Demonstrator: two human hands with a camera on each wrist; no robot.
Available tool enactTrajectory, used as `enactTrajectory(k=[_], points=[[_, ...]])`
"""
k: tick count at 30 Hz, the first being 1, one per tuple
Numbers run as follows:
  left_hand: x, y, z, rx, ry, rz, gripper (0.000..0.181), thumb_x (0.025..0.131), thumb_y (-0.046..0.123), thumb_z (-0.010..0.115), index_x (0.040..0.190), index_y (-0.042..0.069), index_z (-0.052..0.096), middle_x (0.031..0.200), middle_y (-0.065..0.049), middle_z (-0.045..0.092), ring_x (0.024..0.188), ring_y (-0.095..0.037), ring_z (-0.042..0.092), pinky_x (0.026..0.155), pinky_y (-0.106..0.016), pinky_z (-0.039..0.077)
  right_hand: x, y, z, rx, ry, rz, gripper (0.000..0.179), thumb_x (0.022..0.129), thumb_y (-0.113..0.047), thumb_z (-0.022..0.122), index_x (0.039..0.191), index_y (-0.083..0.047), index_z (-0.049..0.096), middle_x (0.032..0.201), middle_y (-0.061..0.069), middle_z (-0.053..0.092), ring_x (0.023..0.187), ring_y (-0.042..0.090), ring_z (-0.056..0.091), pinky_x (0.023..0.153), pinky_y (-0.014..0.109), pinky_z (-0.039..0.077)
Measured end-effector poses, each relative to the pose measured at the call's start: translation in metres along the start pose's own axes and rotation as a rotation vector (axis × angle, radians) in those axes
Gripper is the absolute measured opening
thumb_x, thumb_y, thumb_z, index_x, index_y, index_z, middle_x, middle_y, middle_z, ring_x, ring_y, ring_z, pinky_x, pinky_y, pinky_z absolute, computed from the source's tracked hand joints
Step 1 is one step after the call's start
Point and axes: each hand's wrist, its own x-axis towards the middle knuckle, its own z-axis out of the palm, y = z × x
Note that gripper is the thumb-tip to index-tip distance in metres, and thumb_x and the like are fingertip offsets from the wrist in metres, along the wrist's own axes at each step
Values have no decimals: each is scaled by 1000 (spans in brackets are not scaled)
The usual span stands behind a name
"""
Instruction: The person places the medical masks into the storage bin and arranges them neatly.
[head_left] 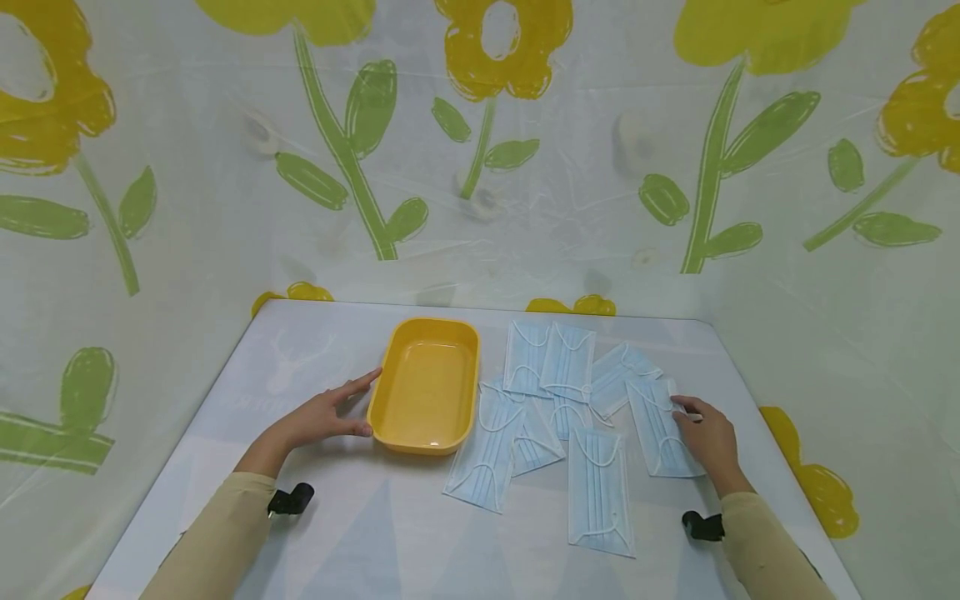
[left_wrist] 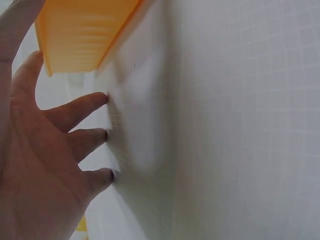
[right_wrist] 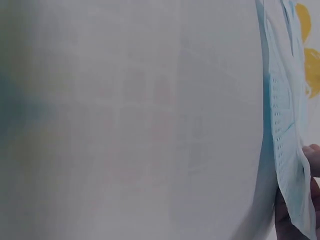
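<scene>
Mask (head_left: 663,435) near desk's (head_left: 375,542) right edge is pinched in right grip (head_left: 708,437), tray (head_left: 425,387) near far edge is touched by finger-spread left grip (head_left: 321,417); pinched one should be lifted straight up, clear of adjacent mask (head_left: 617,375), tray left unpushed.

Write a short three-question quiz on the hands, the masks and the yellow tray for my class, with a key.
1. Multiple choice: what is the right hand holding?
A) a spoon
B) a face mask
C) a bottle

2. True or false: the yellow tray has several masks inside it.

3. Fill the gap: in the head view, the left hand is at the ____ side of the tray.

Key:
1. B: thumb and fingers pinch its edge.
2. False: the tray is empty, and the masks lie on the table.
3. left
</scene>
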Motion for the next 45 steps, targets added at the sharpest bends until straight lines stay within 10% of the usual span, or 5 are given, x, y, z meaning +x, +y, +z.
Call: enactTrajectory(k=[45], points=[[1, 1, 0, 6, -11, -22, 105, 79, 55, 82, 163, 37, 21, 163, -15, 33, 151, -52, 12, 110, -79, 16, -1, 1, -2, 156, -24, 85, 52, 103, -15, 57, 152, -3, 44, 153, 31, 39, 132, 52, 45, 107, 64, 40]])
